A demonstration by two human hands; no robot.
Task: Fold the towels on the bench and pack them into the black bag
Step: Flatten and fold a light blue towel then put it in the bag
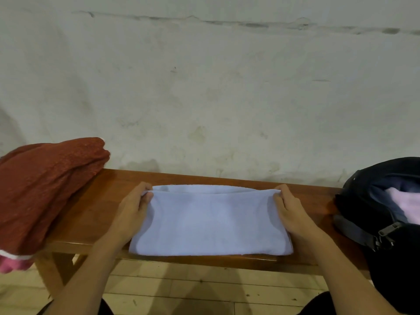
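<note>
Bench [95, 214]: wood, reddish-brown, varnished to a smooth low sheen; a brighter gloss is seen along the near edge

Pale blue towel [211, 223] at centre: soft terry cloth, matt, fine short nap

Rust-red towel [45, 187] at left: cloth, matt, with a coarse pebbled weave; a pink and white cloth edge is seen beneath its near end

Black bag [386, 258] at right: matt woven synthetic fabric; dull dark hardware is noted on its strap, material not told. Pale pink cloth [404, 205] is seen inside

Wall [204, 87]: plaster, matt, stained and cracked

Floor [181, 285]: pale smooth tiles, scuffed
</note>
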